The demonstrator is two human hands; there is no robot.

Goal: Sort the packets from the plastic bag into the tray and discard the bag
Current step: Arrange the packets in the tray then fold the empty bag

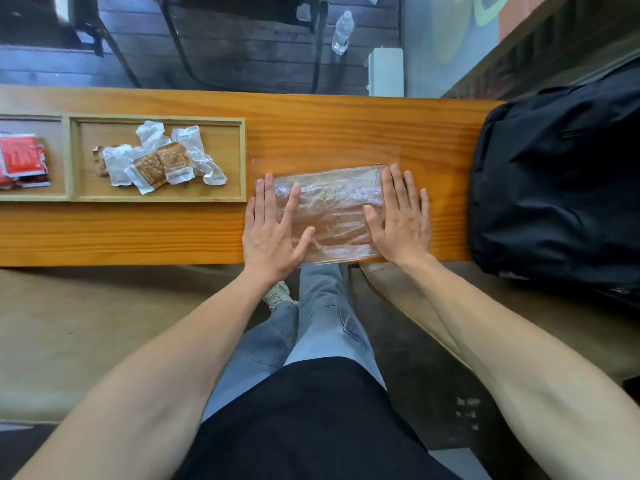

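1. Left hand (273, 230) and right hand (401, 220): both flat, fingers spread wide, pressing the ends of the plastic bag (332, 209). Nothing gripped.
2. Bag: clear, crinkled, rectangular, lying flat on the glossy wood-grain table (311, 123), near edge.
3. Tray (244, 161) at 9 o'clock of the bag: pale wood, two compartments.
4. Right compartment: crumpled white-and-brown packets (156, 161). Left compartment: red packets (20, 157).
5. Black fabric backpack (561, 168) at 3 o'clock.

One plastic bag (329, 209), one tray (157, 119), two hands, one backpack (561, 188).
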